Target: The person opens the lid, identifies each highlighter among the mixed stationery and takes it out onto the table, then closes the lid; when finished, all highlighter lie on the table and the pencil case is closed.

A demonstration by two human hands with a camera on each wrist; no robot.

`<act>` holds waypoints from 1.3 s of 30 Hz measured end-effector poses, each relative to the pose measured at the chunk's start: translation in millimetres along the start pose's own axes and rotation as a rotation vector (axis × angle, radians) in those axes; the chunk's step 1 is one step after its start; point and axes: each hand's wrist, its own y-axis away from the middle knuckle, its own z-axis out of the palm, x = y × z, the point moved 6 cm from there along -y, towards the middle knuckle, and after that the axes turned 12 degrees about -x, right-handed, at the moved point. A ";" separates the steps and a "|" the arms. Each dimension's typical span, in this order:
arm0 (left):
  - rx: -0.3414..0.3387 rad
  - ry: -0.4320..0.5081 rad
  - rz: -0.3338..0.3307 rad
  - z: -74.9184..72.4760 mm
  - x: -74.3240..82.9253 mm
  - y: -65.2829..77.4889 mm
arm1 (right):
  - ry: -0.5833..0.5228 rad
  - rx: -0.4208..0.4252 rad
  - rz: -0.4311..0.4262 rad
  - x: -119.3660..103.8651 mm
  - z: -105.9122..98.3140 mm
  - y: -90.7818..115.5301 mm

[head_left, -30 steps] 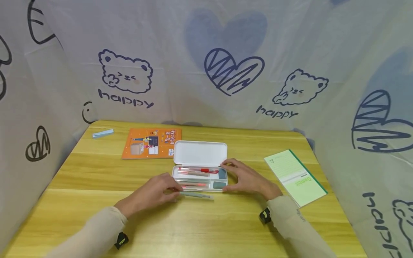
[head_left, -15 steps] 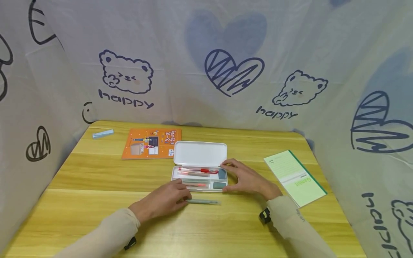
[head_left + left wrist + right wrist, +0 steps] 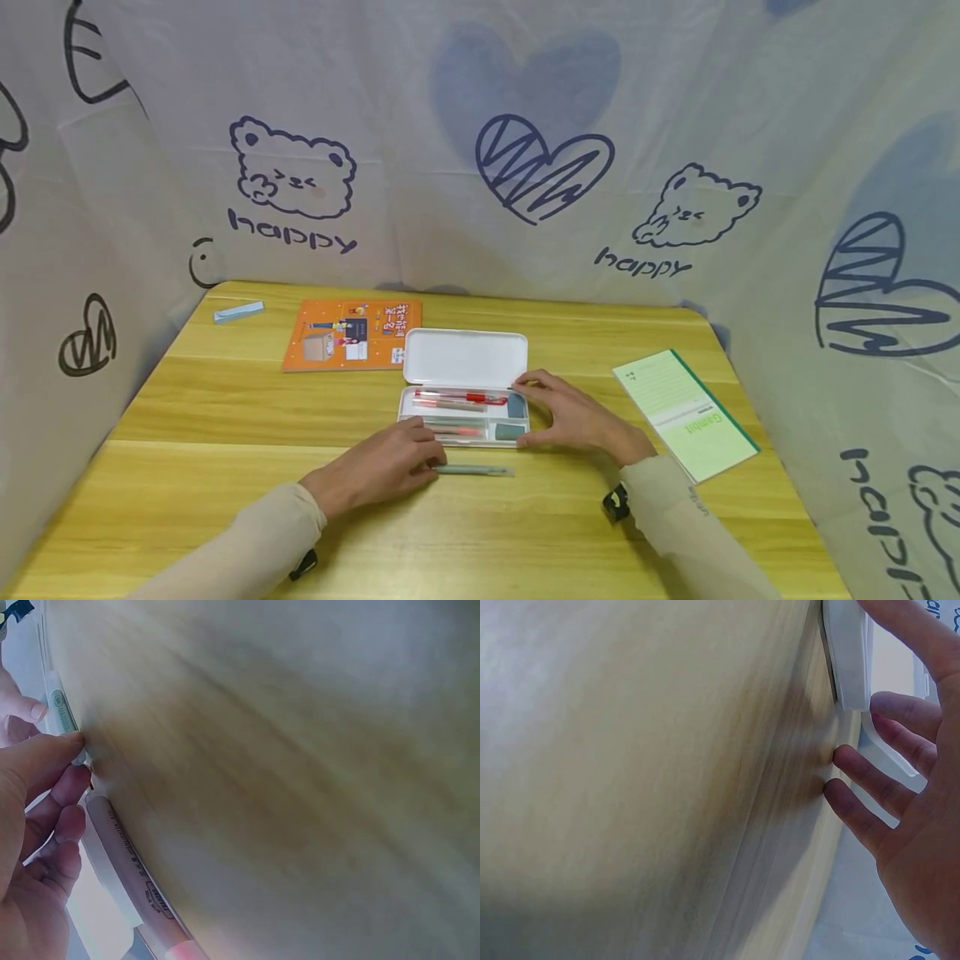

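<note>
Now, left fingers (image 3: 73, 782) pinch a slim greenish pen (image 3: 474, 470), right fingers (image 3: 907, 714) grip a round-cornered case (image 3: 465, 356).

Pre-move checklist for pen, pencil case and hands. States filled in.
1. Pencil case open: ok, its lid is back.
2. Left hand on green pen: ok, fingertips at its left end.
3. Green pen inside pencil case: not ok, outside on the near side.
4. Right hand at pencil case: ok, right end.
5. Right hand's hold firm: cannot tell.
6. Lid free of orange book: not ok, overlaps its corner in the head view.
</note>
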 end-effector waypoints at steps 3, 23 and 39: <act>-0.009 0.011 -0.008 -0.5 -1.1 -0.1 | -0.006 -0.001 -0.004 -0.8 -0.5 0.3; 0.073 0.068 -0.221 -48.3 -61.8 -4.3 | -0.004 0.010 -0.018 -1.7 -1.7 0.8; -0.030 0.011 -0.204 -32.9 -79.7 -23.7 | 0.000 0.010 -0.010 0.9 -0.4 1.2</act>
